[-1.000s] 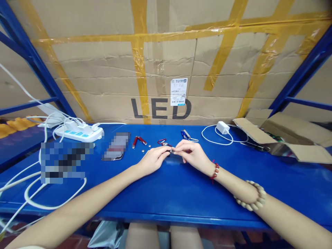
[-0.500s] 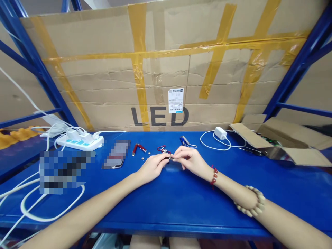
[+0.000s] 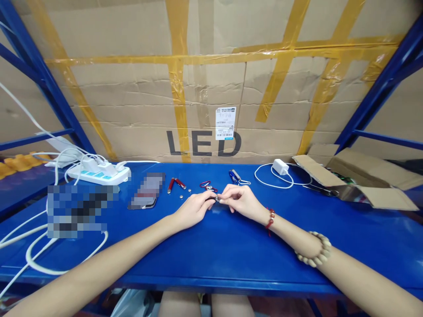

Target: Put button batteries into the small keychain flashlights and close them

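Observation:
My left hand [image 3: 194,207] and my right hand [image 3: 240,200] meet over the blue tabletop [image 3: 218,246], fingertips pinched together on a small silver part [image 3: 218,199] too small to name. Just behind the hands lies a red carabiner clip [image 3: 207,185]. A red keychain flashlight [image 3: 175,183] in two pieces lies to the left of it, with a few button cells [image 3: 185,193] beside it. A blue keychain flashlight [image 3: 235,176] lies behind my right hand.
A white power strip [image 3: 99,174] with plugs and white cables [image 3: 49,259] sits at the left. A white charger [image 3: 280,166] with its cord lies at the back right, next to an open cardboard box [image 3: 360,180]. A taped cardboard sheet [image 3: 211,88] forms the back wall.
Both hands stay pinched together on the small part at the same spot. Only the head camera has shifted slightly up and down.

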`<state>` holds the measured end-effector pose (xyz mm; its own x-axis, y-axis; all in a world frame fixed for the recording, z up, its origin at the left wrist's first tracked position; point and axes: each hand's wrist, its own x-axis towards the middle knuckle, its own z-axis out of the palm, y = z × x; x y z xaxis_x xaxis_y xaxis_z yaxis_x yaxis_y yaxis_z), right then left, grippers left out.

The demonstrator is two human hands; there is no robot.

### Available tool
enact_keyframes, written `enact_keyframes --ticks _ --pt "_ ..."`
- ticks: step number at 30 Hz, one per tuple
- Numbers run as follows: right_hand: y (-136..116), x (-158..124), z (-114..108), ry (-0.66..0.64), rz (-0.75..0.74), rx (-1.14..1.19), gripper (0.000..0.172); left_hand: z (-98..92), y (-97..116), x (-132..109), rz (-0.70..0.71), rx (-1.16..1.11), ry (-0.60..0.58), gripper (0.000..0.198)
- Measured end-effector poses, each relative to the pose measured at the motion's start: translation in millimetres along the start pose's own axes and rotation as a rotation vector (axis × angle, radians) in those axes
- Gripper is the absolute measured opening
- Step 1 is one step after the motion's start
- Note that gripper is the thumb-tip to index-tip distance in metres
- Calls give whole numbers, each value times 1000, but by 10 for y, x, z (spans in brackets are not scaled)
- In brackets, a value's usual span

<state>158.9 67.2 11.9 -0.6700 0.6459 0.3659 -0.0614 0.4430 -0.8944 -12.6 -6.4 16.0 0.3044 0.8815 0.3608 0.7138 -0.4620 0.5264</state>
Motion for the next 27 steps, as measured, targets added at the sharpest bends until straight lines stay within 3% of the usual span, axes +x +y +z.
enact_keyframes --ticks 5,19,27 --pt "23 28 -4 19 37 31 32 21 -37 17 22 -1 56 23" --pt "-19 54 -56 103 9 -129 43 -68 27 134 -42 227 -28 25" --pt "-34 66 -31 61 -9 -167 42 88 36 58 -6 207 114 21"
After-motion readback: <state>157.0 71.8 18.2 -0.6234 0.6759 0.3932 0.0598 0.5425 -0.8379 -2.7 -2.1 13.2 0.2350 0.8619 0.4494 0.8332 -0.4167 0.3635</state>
